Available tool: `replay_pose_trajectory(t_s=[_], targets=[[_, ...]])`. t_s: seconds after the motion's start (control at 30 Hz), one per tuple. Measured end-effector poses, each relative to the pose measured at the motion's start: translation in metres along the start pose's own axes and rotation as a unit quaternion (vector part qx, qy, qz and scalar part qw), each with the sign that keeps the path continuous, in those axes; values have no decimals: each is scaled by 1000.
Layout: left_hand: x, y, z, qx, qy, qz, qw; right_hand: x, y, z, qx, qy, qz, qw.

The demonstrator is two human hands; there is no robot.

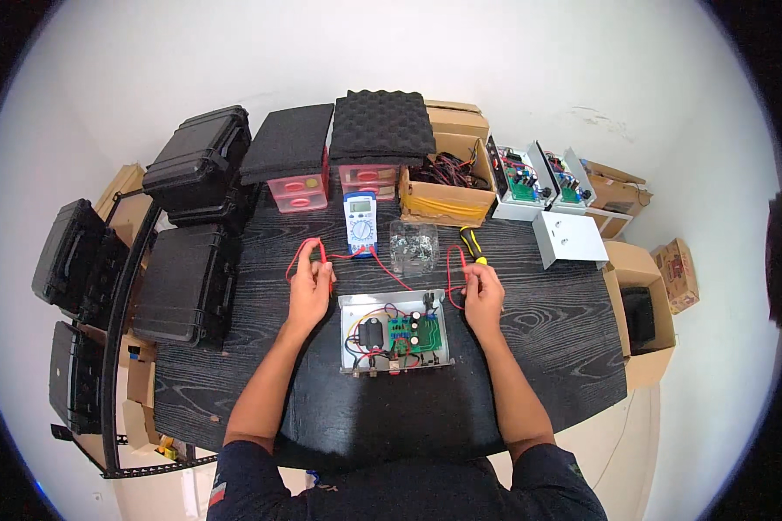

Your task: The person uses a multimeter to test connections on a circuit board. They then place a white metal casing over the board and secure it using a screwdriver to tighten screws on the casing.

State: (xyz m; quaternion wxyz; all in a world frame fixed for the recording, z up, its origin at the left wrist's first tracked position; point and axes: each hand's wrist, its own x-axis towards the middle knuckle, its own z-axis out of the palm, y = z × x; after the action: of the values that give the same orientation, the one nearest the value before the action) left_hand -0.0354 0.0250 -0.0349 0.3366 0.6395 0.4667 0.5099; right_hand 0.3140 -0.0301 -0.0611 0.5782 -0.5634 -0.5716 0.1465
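My left hand (310, 284) is closed around a red test probe, held upright to the left of an uncovered metal enclosure (347, 311). On the enclosure's right, my right hand (485, 295) grips a second red probe, its lead looping beside my fingers. Inside the enclosure sit a green circuit board (426, 332), a black transformer (371, 334) and coloured wires. Both probes are apart from the board. Their leads run to a blue and white multimeter (361, 227) standing behind the enclosure. Close to my right hand lies a yellow and black screwdriver (473, 245).
A clear tray of small parts (414, 248) sits beside the multimeter. Behind are foam-topped red drawers (298, 193) and a cardboard box of cables (446, 201). Two open units (520, 178) and a white cover (572, 239) stand right; black hard cases (185, 282) stand left.
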Motion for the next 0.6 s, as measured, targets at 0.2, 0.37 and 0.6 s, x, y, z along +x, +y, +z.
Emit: replay_pose_trajectory(t_s=[0.2,0.37,0.6], targets=[[1,-27,-1,25,-52,4,998,0,4,2,-81,-20,-26,996],[-2,-32,9,15,-58,-3,998,-3,17,5,-179,-63,-52,980],[-6,-26,4,26,-121,-53,991,2,13,7,-242,-123,-57,961]])
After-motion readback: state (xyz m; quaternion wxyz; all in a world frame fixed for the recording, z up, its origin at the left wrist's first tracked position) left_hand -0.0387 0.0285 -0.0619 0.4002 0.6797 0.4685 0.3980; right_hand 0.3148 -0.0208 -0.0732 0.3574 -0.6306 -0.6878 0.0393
